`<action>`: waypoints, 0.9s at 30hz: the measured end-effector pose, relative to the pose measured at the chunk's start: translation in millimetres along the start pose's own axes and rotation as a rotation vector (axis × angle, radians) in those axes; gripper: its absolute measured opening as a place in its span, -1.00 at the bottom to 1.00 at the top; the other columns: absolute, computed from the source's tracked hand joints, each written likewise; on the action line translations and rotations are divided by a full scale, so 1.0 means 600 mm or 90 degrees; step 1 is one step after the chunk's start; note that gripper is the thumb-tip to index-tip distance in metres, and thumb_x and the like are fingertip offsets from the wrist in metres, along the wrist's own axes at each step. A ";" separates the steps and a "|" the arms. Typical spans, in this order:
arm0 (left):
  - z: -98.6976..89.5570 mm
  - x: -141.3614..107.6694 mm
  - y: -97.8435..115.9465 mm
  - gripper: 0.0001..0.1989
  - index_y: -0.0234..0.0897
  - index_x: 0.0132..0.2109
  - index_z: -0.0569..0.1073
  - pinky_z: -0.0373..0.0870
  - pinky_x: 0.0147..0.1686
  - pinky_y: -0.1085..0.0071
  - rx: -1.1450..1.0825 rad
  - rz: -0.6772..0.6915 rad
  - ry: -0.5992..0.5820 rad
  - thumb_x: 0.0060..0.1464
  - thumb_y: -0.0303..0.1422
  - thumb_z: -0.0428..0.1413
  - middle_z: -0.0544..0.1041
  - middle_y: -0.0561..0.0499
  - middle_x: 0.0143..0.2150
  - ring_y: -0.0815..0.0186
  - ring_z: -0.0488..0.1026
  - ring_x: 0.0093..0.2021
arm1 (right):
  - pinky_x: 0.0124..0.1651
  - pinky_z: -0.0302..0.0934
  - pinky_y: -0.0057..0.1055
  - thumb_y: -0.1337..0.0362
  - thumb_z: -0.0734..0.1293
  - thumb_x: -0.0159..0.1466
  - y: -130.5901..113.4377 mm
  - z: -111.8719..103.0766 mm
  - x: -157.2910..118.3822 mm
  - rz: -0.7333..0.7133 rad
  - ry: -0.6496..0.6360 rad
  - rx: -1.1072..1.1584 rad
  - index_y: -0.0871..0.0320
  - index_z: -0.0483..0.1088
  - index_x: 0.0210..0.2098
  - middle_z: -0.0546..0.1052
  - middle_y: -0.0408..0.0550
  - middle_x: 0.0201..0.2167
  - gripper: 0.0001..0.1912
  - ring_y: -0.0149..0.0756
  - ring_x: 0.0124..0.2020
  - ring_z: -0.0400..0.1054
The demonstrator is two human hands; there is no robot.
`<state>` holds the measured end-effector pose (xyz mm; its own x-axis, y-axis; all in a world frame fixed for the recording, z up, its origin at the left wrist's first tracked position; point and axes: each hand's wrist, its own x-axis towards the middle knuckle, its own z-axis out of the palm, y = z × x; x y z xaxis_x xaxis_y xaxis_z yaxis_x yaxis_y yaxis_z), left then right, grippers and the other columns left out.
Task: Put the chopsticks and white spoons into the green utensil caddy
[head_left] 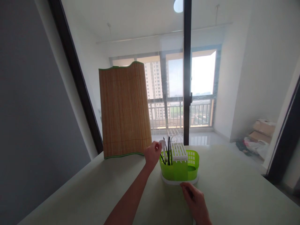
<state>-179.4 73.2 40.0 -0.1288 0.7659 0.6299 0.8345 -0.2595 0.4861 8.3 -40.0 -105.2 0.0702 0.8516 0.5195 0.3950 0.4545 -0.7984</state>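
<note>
A green plastic utensil caddy [174, 172] with a white base and a white slotted rack [179, 152] stands on the table. Several black chopsticks [169, 151] lean upright in its left compartment. My left hand [153, 153] is at the caddy's left rim, fingers pinched on a white spoon [162, 144]. The spoon's bowl end points up and its handle reaches down among the chopsticks. In front of the caddy, near its white base, is my right hand [193, 197] with its fingers curled together; whether anything is between them is hidden.
A bamboo mat [125, 109] with green edging stands upright on the pale table [105, 190], left of the caddy. Behind the table is a glass sliding door with a dark frame [187, 72]. Cardboard and bags [257, 137] lie on the floor at right.
</note>
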 end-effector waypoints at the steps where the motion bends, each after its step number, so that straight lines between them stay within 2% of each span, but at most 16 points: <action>1: 0.009 0.000 -0.003 -0.67 -0.25 -0.28 0.48 0.18 -0.39 0.47 0.023 -0.003 -0.035 0.22 -0.13 -0.05 0.58 0.03 -0.38 0.36 0.48 -0.39 | -0.45 0.21 -0.41 0.07 0.21 0.32 0.001 0.000 0.000 -0.002 0.000 -0.002 0.13 0.49 -0.29 0.52 -0.07 -0.48 -0.69 -0.30 -0.52 0.32; 5: 0.041 -0.010 -0.011 -0.67 -0.26 -0.39 0.50 0.08 -0.46 0.46 0.063 0.002 -0.109 0.15 -0.14 0.00 0.55 0.00 -0.42 0.33 0.45 -0.41 | -0.44 0.22 -0.41 0.07 0.21 0.32 0.004 -0.001 0.001 0.005 0.001 0.007 0.15 0.49 -0.27 0.53 -0.06 -0.47 -0.68 -0.30 -0.51 0.35; 9: 0.058 -0.015 -0.014 -0.73 -0.23 -0.41 0.50 0.05 -0.47 0.47 0.087 0.018 -0.142 0.08 -0.15 0.08 0.51 0.04 -0.45 0.33 0.42 -0.38 | -0.43 0.21 -0.42 0.08 0.21 0.32 0.002 -0.003 0.002 0.011 0.009 0.010 0.14 0.49 -0.28 0.53 -0.06 -0.46 -0.69 -0.30 -0.51 0.35; 14: 0.052 -0.013 -0.023 -0.67 -0.25 -0.38 0.43 0.10 -0.44 0.45 0.121 -0.003 -0.091 0.13 -0.08 0.02 0.48 -0.01 -0.36 0.29 0.42 -0.34 | -0.43 0.20 -0.42 0.08 0.21 0.32 -0.001 -0.005 0.004 0.012 0.015 0.015 0.15 0.48 -0.29 0.54 -0.04 -0.45 -0.69 -0.29 -0.50 0.35; 18: 0.049 -0.014 -0.033 -0.68 -0.25 -0.29 0.43 0.19 -0.41 0.41 0.144 0.003 -0.056 0.20 -0.12 -0.05 0.50 -0.08 -0.31 0.22 0.45 -0.31 | -0.43 0.19 -0.44 0.09 0.23 0.31 -0.004 -0.005 0.004 0.013 0.016 0.022 0.14 0.49 -0.29 0.54 -0.06 -0.45 -0.70 -0.31 -0.50 0.34; 20: 0.050 -0.016 -0.033 -0.73 -0.24 -0.25 0.44 0.26 -0.34 0.38 0.128 0.039 -0.077 0.21 -0.17 -0.04 0.53 -0.06 -0.30 0.23 0.47 -0.30 | -0.45 0.18 -0.45 0.08 0.23 0.30 -0.005 -0.005 0.004 0.016 0.020 0.022 0.13 0.49 -0.30 0.53 -0.07 -0.47 -0.70 -0.32 -0.52 0.33; 22: 0.049 -0.019 -0.029 -0.79 -0.21 -0.21 0.45 0.31 -0.18 0.34 0.107 0.081 -0.095 0.20 -0.22 0.00 0.56 -0.02 -0.24 0.24 0.48 -0.22 | -0.47 0.16 -0.45 0.06 0.23 0.29 -0.003 -0.007 0.005 0.023 0.035 0.022 0.13 0.50 -0.32 0.51 -0.09 -0.52 -0.68 -0.32 -0.55 0.31; 25: 0.039 -0.034 -0.017 -0.83 -0.22 -0.16 0.46 0.19 0.10 0.20 0.060 0.134 -0.079 0.19 -0.29 0.01 0.54 -0.06 -0.05 0.18 0.41 0.03 | -0.47 0.16 -0.45 0.02 0.24 0.27 0.004 -0.017 0.011 0.047 0.065 0.030 0.15 0.51 -0.32 0.50 -0.09 -0.52 -0.65 -0.32 -0.55 0.30; 27: 0.030 -0.058 -0.006 -0.80 -0.24 -0.15 0.46 0.17 0.12 0.11 0.019 0.156 -0.064 0.21 -0.31 -0.02 0.52 -0.10 0.00 0.11 0.37 0.08 | -0.47 0.16 -0.44 0.00 0.25 0.26 0.009 -0.029 0.017 0.077 0.099 0.035 0.16 0.51 -0.30 0.49 -0.09 -0.52 -0.63 -0.31 -0.54 0.29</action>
<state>-168.2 58.1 5.3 0.1314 0.7374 0.6626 0.8495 -0.4283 0.3082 27.3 -33.2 -98.9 0.2565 0.8517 0.4569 0.3252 0.3691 -0.8706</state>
